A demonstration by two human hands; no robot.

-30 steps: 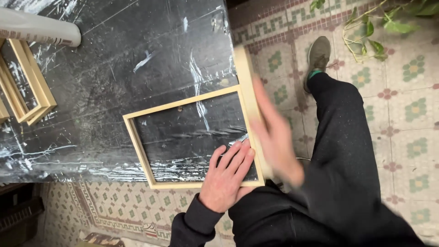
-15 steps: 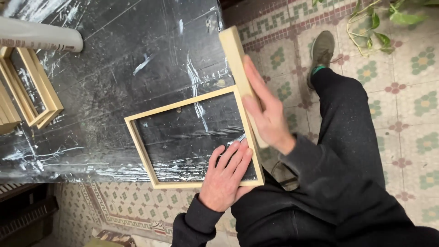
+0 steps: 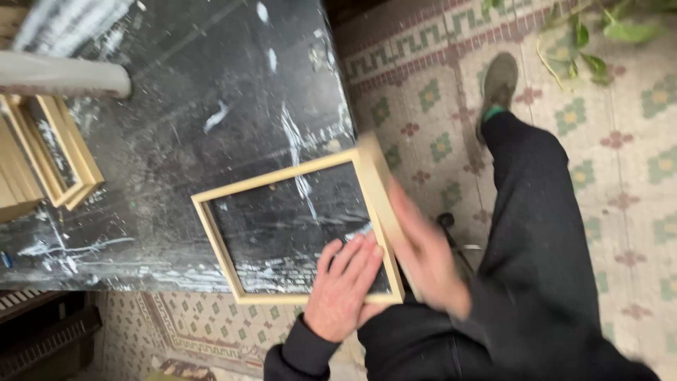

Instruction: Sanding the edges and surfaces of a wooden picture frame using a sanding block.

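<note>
A pale wooden frame (image 3: 211,233) lies flat on a black, paint-streaked table (image 3: 176,85) near its front right corner. My left hand (image 3: 342,286) presses flat inside the frame's near right corner, fingers together on the table. My right hand (image 3: 427,257), blurred, holds a pale wooden block (image 3: 377,187) against the frame's right side. The block runs along that outer edge, its far end near the frame's far right corner.
More wooden frames (image 3: 60,159) are stacked at the table's left edge, below a white tube (image 3: 60,83). The patterned tile floor (image 3: 635,176) lies to the right, with my leg and shoe (image 3: 499,85) and a green plant (image 3: 592,35) at the top right.
My right hand has slid the block back along the frame's right side toward me, after pushing it away half a second ago. The left hand has stayed put.
</note>
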